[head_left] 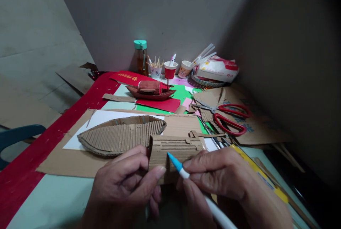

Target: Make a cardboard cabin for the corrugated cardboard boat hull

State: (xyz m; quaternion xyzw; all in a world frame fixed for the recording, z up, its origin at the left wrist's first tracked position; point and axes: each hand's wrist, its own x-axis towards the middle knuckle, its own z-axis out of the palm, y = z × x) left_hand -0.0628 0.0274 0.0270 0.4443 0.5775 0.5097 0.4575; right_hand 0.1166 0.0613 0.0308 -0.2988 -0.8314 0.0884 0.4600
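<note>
A curved piece of corrugated cardboard (157,155) with peeled strips along its top is pinched in my left hand (125,183), thumb in front and fingers behind. My right hand (226,175) grips a white pen (218,213) with a blue pointed tip. That tip sits over the cardboard's front face; whether it touches cannot be made out. Some right-hand fingers lie close to the piece's right edge. Just behind my hands, a cardboard boat hull (119,136) with a ribbed deck rests on white paper (73,136) over a flat cardboard sheet (61,163).
Farther back stands a small reddish-brown model boat (154,92) beside red card (160,105). Red-handled scissors (230,126) lie at right, near a yellow cutter-like tool (262,172). A bottle (141,58), paper cups (170,71) and a tissue pack (218,69) line the wall.
</note>
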